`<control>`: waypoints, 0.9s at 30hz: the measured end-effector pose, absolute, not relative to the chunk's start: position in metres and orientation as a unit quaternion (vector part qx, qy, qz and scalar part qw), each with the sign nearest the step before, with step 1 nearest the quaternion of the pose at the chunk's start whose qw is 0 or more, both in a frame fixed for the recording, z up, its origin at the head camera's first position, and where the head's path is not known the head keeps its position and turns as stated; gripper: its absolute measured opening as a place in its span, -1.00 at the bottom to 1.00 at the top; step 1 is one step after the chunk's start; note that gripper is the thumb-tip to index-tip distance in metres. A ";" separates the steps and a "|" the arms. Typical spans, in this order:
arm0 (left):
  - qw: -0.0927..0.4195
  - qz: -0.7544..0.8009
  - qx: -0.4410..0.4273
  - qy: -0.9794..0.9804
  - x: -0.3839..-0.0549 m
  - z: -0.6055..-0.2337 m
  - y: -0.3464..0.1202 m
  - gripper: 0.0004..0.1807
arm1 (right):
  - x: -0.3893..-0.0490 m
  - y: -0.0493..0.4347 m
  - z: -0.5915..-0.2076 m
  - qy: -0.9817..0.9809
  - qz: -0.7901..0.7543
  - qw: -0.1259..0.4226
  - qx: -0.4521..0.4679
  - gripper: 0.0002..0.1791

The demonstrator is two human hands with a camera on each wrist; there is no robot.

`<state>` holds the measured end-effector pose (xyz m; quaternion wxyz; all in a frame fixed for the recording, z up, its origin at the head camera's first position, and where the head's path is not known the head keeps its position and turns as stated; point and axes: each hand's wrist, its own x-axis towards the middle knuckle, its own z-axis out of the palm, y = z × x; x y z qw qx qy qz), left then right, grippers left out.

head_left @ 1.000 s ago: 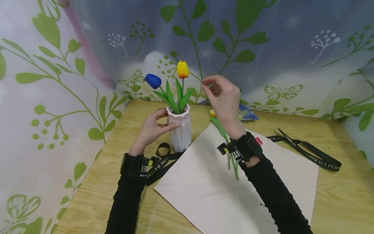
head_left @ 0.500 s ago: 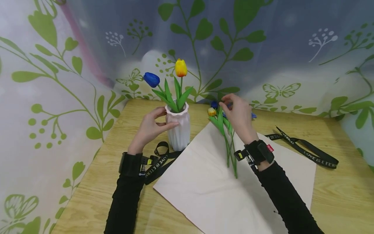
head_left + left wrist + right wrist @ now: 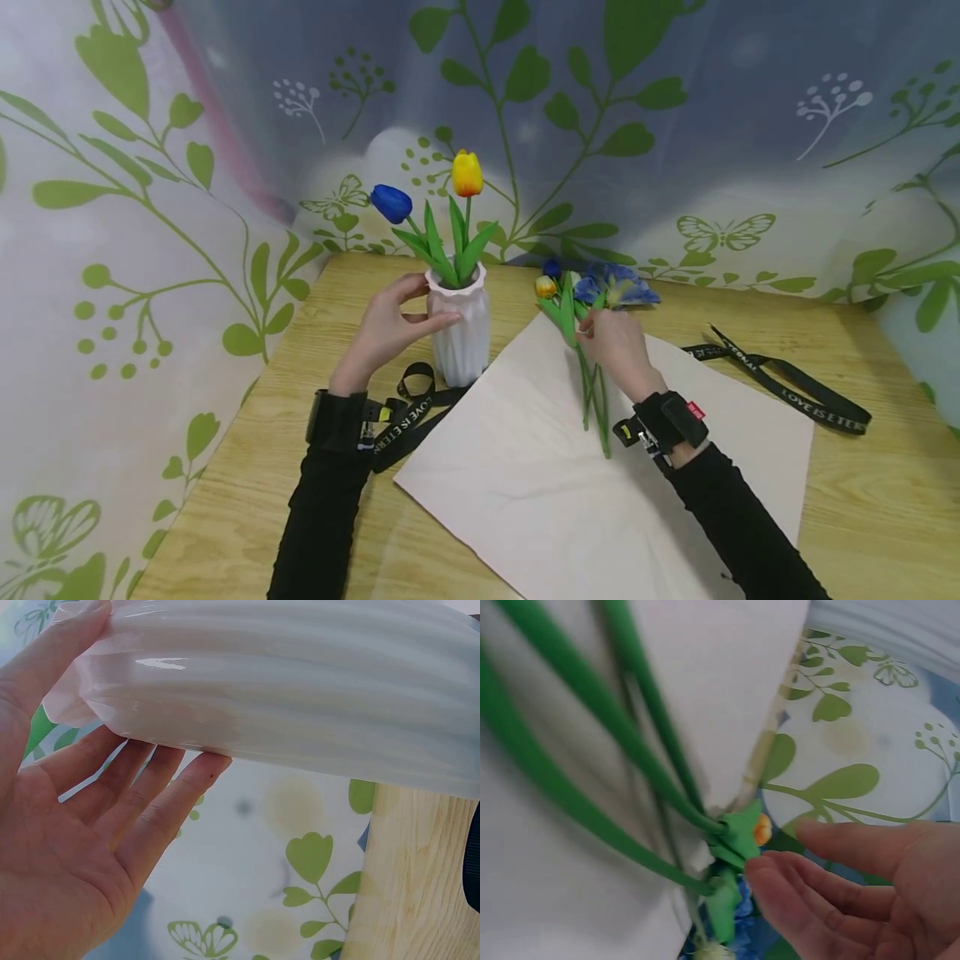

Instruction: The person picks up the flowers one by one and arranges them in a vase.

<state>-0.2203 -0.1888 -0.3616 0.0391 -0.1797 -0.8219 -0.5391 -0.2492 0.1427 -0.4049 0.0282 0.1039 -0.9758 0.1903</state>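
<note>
My left hand (image 3: 386, 329) holds a white ribbed vase (image 3: 461, 346) near its rim, thumb on one side and fingers on the other. In the left wrist view the fingertips touch the vase (image 3: 300, 697). A blue tulip (image 3: 392, 204) and a yellow-orange tulip (image 3: 467, 173) stand in it. My right hand (image 3: 621, 350) is over a bunch of flowers lying on a pale sheet (image 3: 510, 492). In the right wrist view its fingers are apart, close to the green leaves (image 3: 739, 836) and stems (image 3: 645, 761); whether a fingertip touches is unclear.
The bunch includes a small yellow tulip (image 3: 545, 287), a blue bud (image 3: 552, 267) and a ruffled blue flower (image 3: 630, 287). Black lettered ribbons lie left (image 3: 408, 433) and right (image 3: 817, 408) on the wooden table (image 3: 877, 500). A leaf-patterned backdrop (image 3: 720, 167) rises behind.
My right hand has moved from beside the yellow-orange tulip down and to the right, to the lying flowers. My left hand stays on the vase.
</note>
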 end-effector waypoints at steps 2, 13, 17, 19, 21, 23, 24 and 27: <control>0.040 -0.538 -0.180 -0.823 -0.221 -0.362 -0.189 -0.34 | -0.249 0.143 -0.409 -0.977 0.186 0.009 0.106 -0.77; 0.043 -0.539 -0.185 -0.821 -0.220 -0.361 -0.189 -0.35 | -0.250 0.143 -0.421 -0.974 0.202 -0.068 0.080 -0.81; 0.043 -0.539 -0.186 -0.820 -0.221 -0.361 -0.188 -0.35 | -0.249 0.144 -0.421 -0.973 0.202 -0.082 0.074 -0.82; 0.044 -0.538 -0.186 -0.821 -0.221 -0.361 -0.188 -0.35 | -0.248 0.145 -0.422 -0.971 0.210 -0.082 0.075 -0.84; 0.044 -0.537 -0.186 -0.821 -0.221 -0.362 -0.189 -0.35 | -0.247 0.147 -0.422 -0.970 0.216 -0.079 0.080 -0.86; 0.045 -0.537 -0.187 -0.822 -0.221 -0.362 -0.189 -0.34 | -0.246 0.148 -0.422 -0.969 0.222 -0.076 0.082 -0.85; 0.046 -0.536 -0.187 -0.822 -0.221 -0.362 -0.189 -0.34 | -0.246 0.148 -0.422 -0.968 0.222 -0.074 0.085 -0.84; 0.046 -0.536 -0.188 -0.822 -0.221 -0.362 -0.190 -0.35 | -0.245 0.148 -0.420 -0.966 0.232 -0.070 0.086 -0.82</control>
